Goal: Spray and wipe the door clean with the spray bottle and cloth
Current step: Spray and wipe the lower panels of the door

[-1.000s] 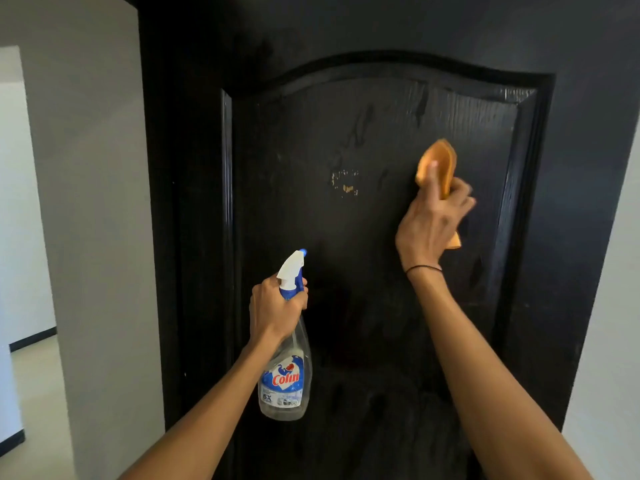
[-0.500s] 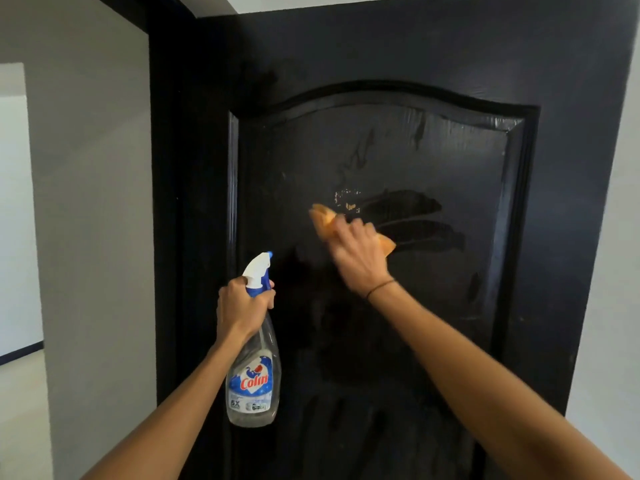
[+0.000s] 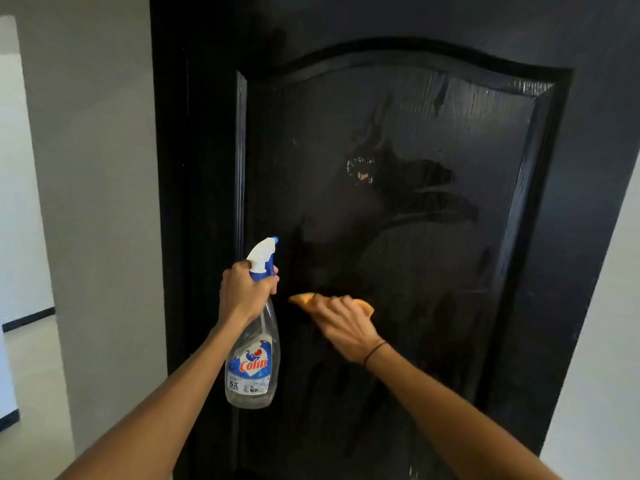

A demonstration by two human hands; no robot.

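Curled round the neck of the spray bottle [image 3: 252, 358], the left hand [image 3: 242, 292] holds it upright at lower centre of the frame, white nozzle towards the door [image 3: 398, 133]. Its clear body carries a blue and red "Colin" label. Just right of it, the right hand [image 3: 343, 327] presses an orange cloth [image 3: 303, 299] flat on the black arched panel, fingers spread over it. Dark wet streaks cross the panel above.

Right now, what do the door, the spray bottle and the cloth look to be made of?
Door: likely wood, painted glossy black; grain texture shows under the sheen.
Spray bottle: clear plastic, with an opaque white and blue trigger head.
Cloth: soft orange fabric, bunched under the right hand; possibly microfibre.
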